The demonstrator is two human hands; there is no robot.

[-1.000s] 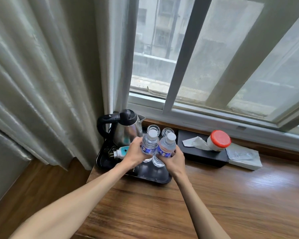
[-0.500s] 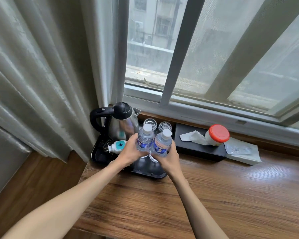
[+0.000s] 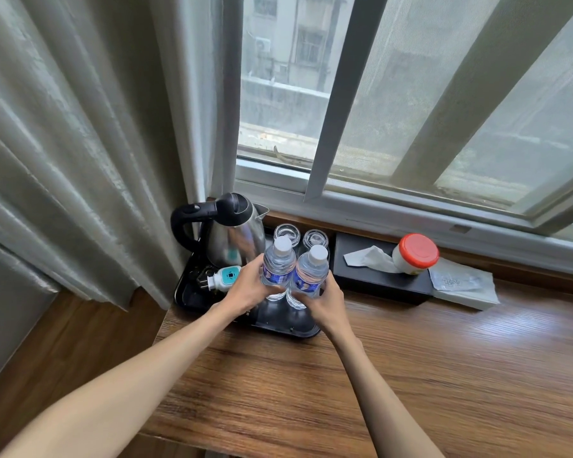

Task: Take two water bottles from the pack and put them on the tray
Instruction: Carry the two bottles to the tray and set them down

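Two clear water bottles with white caps and blue labels stand upright side by side over the black tray (image 3: 298,328). My left hand (image 3: 250,287) is wrapped around the left bottle (image 3: 278,264). My right hand (image 3: 325,300) grips the right bottle (image 3: 311,272). The bottle bases sit low against the tray's front part; my fingers hide whether they touch it. The pack is not in view.
On the tray stand a steel kettle (image 3: 234,233) with black handle, a white and teal plug (image 3: 224,279) and two upturned glasses (image 3: 286,232). Right of it lie a black tissue box (image 3: 374,279), a red-lidded jar (image 3: 415,254) and a packet (image 3: 460,285). Curtain at left, window behind.
Both hands have lowered the bottles further toward the tray. The view has shifted slightly, so everything sits a little lower and to the left in the frame.
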